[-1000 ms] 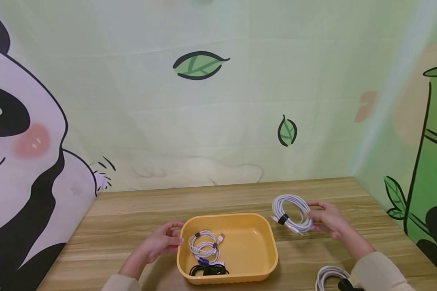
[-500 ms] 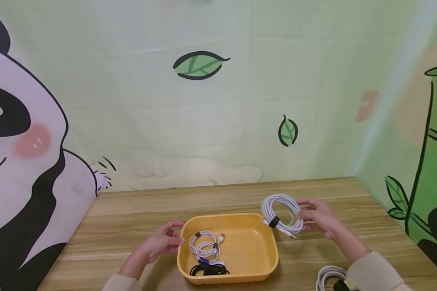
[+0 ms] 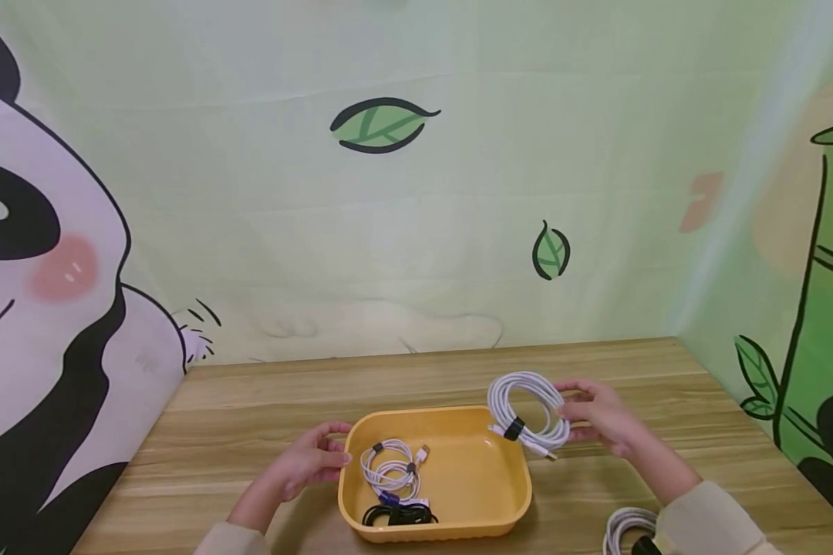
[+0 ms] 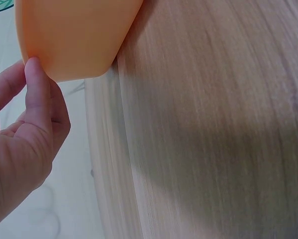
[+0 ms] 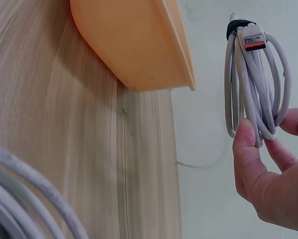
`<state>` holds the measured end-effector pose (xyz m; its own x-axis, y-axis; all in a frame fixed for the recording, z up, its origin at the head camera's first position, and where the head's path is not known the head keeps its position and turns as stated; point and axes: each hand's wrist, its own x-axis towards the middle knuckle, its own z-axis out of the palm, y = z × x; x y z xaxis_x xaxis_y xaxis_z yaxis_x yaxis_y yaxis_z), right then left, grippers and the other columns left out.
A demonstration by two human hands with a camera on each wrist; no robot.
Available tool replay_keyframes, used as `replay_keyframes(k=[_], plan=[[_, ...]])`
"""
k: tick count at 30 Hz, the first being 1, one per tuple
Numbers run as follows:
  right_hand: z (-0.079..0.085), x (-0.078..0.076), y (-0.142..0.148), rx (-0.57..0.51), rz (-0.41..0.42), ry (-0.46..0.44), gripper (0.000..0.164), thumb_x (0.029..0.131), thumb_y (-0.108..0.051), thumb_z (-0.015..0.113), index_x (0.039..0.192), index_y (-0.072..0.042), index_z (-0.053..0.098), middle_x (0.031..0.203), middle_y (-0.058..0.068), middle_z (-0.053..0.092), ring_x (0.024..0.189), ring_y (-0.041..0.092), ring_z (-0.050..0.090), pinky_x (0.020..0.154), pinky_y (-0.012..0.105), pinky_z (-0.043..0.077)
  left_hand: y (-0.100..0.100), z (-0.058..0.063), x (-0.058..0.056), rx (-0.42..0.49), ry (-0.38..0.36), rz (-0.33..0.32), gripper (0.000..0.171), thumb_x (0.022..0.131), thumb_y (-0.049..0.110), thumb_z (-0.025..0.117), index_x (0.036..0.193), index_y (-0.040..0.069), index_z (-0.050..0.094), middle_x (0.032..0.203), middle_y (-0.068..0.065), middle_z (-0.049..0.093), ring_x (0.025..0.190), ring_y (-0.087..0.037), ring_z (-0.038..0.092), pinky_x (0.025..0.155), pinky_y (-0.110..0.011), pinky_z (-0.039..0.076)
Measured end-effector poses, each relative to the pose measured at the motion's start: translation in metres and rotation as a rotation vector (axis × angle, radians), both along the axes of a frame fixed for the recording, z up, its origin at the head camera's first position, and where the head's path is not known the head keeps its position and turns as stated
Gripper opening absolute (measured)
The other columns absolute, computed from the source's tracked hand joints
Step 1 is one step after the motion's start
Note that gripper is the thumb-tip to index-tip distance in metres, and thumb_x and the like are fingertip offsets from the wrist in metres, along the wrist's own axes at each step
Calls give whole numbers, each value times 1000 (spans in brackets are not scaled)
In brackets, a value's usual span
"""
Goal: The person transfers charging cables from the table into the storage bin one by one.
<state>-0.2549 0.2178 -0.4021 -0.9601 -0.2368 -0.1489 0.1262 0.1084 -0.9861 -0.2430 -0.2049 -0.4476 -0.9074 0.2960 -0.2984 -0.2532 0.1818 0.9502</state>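
My right hand (image 3: 600, 416) pinches a coiled white USB cable (image 3: 515, 385) by its right side, raised over the right back corner of a yellow tray (image 3: 472, 530). A black strap (image 3: 514, 428) binds the coil, and its USB plug (image 5: 254, 42) shows in the right wrist view. My left hand (image 3: 312, 461) holds the tray's left edge, with the thumb (image 4: 37, 94) against the outer wall. Inside the tray, on its left, lie a smaller coiled white USB cable (image 3: 391, 472) and a bundled black cable (image 3: 401, 515).
Another white coiled cable (image 3: 625, 520) lies on the wooden table (image 3: 264, 393) at the lower right, partly hidden by my right sleeve (image 3: 711, 524). Behind the table hangs a pale green printed backdrop (image 3: 264, 193).
My right hand has carried the white cable leftward, from right of the tray to over its back right corner. The left hand and tray have stayed in place.
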Motion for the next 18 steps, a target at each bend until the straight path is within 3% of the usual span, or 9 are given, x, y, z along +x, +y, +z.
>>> replay_keyframes(k=[18], plan=[[1, 0, -12, -2, 42, -2, 50, 79, 1, 54, 123, 12, 33, 89, 7, 54, 68, 14, 56, 59, 28, 53, 0, 0, 0, -11, -4, 8, 52, 80, -1, 57, 126, -2, 33, 85, -3, 44, 72, -11, 51, 63, -22, 50]])
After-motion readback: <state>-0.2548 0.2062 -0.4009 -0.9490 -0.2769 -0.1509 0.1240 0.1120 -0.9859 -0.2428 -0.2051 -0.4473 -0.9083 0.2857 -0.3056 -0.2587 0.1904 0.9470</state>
